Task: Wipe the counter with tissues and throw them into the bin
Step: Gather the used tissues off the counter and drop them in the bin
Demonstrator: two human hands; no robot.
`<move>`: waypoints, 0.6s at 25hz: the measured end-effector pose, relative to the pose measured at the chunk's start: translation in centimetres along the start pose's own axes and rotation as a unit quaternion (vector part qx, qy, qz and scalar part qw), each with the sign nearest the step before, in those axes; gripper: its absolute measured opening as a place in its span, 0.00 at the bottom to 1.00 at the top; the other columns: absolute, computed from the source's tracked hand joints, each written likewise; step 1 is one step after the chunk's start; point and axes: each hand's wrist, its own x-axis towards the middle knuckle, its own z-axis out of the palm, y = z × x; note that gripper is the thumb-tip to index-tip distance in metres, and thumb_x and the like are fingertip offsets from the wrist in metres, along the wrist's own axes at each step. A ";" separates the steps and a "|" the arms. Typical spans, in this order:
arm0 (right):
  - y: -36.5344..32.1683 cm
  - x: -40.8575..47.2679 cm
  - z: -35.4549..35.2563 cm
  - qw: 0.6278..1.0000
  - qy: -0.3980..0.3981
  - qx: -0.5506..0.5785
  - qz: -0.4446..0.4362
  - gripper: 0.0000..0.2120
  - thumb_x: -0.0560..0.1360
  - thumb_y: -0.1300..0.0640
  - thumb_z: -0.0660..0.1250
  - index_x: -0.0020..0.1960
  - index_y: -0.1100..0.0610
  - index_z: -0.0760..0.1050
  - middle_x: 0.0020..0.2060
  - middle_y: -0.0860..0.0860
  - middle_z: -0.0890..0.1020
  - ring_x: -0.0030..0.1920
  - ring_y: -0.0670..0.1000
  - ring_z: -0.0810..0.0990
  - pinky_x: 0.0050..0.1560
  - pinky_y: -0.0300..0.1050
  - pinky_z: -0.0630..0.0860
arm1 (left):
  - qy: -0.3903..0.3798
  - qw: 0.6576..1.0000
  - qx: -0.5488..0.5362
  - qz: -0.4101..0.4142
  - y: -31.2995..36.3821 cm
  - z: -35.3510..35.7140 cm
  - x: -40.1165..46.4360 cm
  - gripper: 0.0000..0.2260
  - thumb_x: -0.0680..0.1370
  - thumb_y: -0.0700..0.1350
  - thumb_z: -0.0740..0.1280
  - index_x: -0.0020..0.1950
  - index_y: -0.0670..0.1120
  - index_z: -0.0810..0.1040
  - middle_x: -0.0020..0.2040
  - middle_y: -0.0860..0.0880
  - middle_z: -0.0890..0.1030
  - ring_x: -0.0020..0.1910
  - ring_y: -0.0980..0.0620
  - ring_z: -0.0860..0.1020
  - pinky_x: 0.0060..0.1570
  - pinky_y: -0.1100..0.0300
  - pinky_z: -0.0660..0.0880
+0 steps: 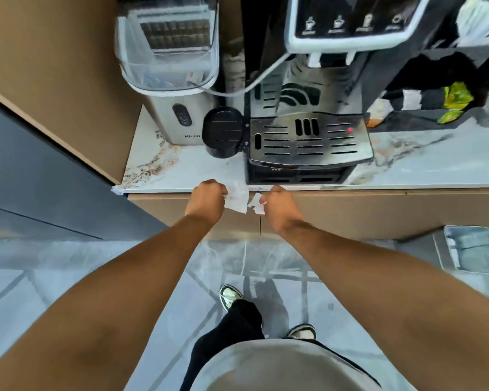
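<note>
right now, both fists curled at the counter (pixel 181 167) front edge: left hand (pixel 208 200) clenched on a white tissue (pixel 237 197) hanging to its right, right hand (pixel 280 206) pinching a smaller tissue scrap (pixel 257 206) at its left. bin (pixel 473 249) on floor, well apart, far right.

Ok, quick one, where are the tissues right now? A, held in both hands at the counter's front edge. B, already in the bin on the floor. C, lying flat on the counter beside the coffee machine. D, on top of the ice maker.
A: the left hand and the right hand each grip white tissues at the front edge of the counter, while the bin stands apart on the floor.
</note>
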 end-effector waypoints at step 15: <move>25.2 -17.2 -9.4 0.960 0.159 0.067 0.219 0.16 0.76 0.69 0.62 0.59 0.59 0.81 0.59 0.59 0.80 0.58 0.60 0.80 0.60 0.46 0.75 | -0.021 0.974 0.049 0.220 30.4 6.4 -3.3 0.16 0.78 0.32 0.61 0.59 0.44 0.83 0.58 0.39 0.81 0.57 0.38 0.80 0.57 0.48 0.77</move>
